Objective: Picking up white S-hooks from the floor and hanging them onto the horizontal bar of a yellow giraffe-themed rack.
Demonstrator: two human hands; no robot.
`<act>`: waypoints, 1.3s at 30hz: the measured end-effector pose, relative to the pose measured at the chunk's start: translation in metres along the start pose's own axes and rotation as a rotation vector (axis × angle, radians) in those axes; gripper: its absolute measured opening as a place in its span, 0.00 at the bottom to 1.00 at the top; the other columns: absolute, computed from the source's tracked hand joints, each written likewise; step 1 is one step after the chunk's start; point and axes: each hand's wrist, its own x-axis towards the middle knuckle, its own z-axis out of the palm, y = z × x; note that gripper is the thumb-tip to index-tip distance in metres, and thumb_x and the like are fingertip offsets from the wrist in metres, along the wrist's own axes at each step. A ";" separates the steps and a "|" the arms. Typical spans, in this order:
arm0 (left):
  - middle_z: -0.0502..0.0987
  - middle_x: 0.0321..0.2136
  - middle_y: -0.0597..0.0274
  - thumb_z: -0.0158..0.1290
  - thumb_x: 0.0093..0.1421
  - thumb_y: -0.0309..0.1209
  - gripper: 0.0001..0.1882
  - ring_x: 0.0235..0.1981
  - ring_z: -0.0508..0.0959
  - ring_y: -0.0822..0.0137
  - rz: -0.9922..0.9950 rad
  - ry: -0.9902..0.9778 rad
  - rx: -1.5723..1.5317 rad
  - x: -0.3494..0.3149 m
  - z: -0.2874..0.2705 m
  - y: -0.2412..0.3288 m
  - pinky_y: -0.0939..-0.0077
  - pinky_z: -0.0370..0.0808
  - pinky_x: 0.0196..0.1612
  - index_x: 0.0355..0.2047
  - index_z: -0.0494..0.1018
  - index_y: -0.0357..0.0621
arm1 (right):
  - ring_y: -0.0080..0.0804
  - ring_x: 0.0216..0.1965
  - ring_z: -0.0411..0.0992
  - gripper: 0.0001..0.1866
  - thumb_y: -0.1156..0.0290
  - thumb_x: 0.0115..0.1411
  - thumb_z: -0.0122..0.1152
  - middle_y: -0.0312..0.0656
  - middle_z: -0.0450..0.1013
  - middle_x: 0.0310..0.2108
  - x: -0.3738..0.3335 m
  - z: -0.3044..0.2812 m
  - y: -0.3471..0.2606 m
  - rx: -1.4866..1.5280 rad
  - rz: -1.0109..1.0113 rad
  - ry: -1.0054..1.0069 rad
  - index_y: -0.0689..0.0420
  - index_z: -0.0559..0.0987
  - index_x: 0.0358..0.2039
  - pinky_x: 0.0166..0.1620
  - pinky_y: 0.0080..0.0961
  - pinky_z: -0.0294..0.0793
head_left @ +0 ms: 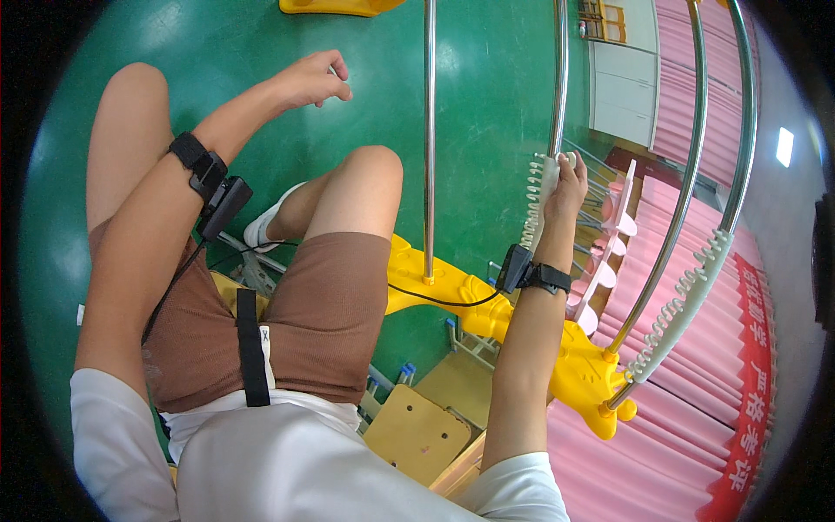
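My right hand [567, 184] is closed around a white toothed plastic strip [538, 209] that lies along an upright steel pole [559, 87]. The strip's teeth point left. To the left, my left hand [315, 80] hovers over the green floor with its fingers loosely bent, the thumb apart, and nothing visible in it. Another toothed strip [683, 317] is fixed low on a steel pole at the right. A yellow animal-shaped plastic base [474, 303] carries the steel poles, among them a bare one [429, 139] between my hands.
Below the yellow base are wooden-topped stools [416, 435] with metal legs. A pink plastic rack [600, 261] stands beyond my right forearm. Pink curtains [661, 374] and a red banner [746, 383] hang at the right. White cabinets [622, 91] stand behind. A yellow piece [339, 7] shows at the top.
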 end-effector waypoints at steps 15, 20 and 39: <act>0.72 0.28 0.60 0.59 0.46 0.36 0.21 0.24 0.71 0.69 0.025 0.003 0.018 0.003 0.005 -0.005 0.72 0.69 0.28 0.39 0.68 0.39 | 0.21 0.30 0.67 0.19 0.80 0.52 0.65 0.34 0.66 0.30 -0.013 0.005 -0.001 -0.045 -0.143 0.012 0.60 0.70 0.43 0.35 0.17 0.71; 0.72 0.28 0.60 0.59 0.47 0.36 0.21 0.24 0.71 0.69 0.017 0.001 0.025 0.005 0.006 -0.009 0.72 0.70 0.28 0.38 0.68 0.40 | 0.18 0.28 0.63 0.15 0.75 0.52 0.68 0.31 0.64 0.27 -0.015 0.018 0.000 -0.056 -0.124 0.019 0.60 0.73 0.38 0.31 0.15 0.66; 0.71 0.25 0.62 0.57 0.50 0.37 0.17 0.23 0.71 0.69 0.019 -0.001 0.046 0.006 0.007 -0.012 0.71 0.68 0.27 0.35 0.68 0.42 | 0.22 0.27 0.65 0.17 0.60 0.63 0.52 0.34 0.68 0.28 -0.022 0.027 -0.005 -0.698 -0.210 -0.021 0.57 0.74 0.48 0.31 0.20 0.65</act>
